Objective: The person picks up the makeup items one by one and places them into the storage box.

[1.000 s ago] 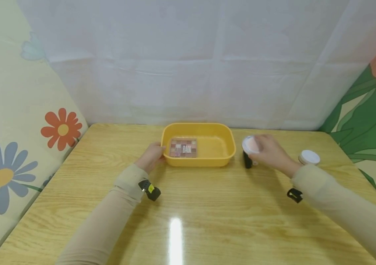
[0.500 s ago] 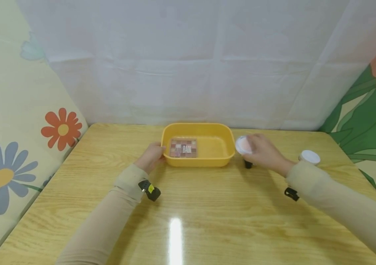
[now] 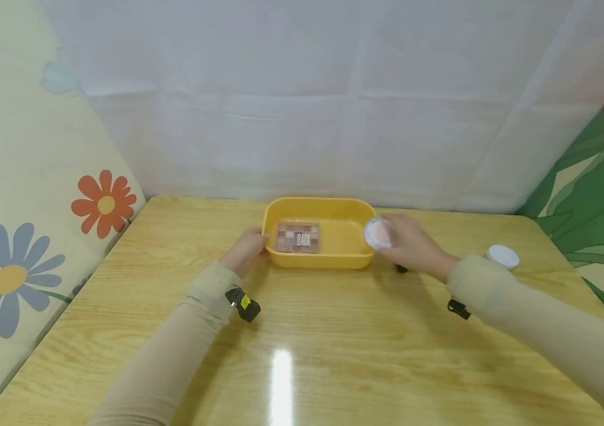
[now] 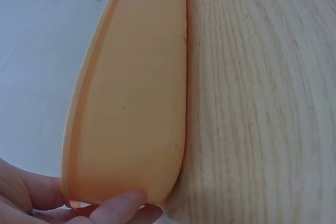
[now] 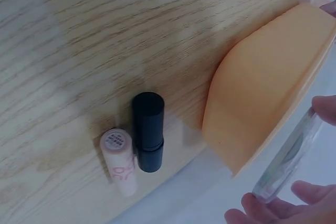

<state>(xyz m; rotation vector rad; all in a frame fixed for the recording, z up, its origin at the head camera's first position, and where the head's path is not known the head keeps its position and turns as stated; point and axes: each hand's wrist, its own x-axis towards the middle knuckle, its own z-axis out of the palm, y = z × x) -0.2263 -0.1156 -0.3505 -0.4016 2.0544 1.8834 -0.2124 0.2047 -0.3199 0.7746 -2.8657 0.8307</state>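
A person in pale sleeves works with both bare hands at a wood-grain table point(image 3: 307, 313), a yellow tub point(image 3: 323, 261) set near its far edge. The left hand point(image 3: 246, 248) grips the tub's left end, thumb and fingers closed about the rim. The right hand point(image 3: 413, 244) holds a round, clear-edged compact point(image 3: 378, 234) by its edges, between thumb and fingers, tilted at the tub's right end; whether it touches the rim, I cannot tell. Inside the tub, toward the left, lies a checkered palette point(image 3: 298, 238) lettered "BACK." Right of the tub, beneath the right hand, a black tube point(image 5: 149, 129) and a pale pink tube point(image 5: 121, 161) sit side by side on the wood. Farther right, beyond the right sleeve, rests a white round container point(image 3: 503, 256). A creased white cloth point(image 3: 307, 118) hangs along the far side, flanked by flower-printed panels.
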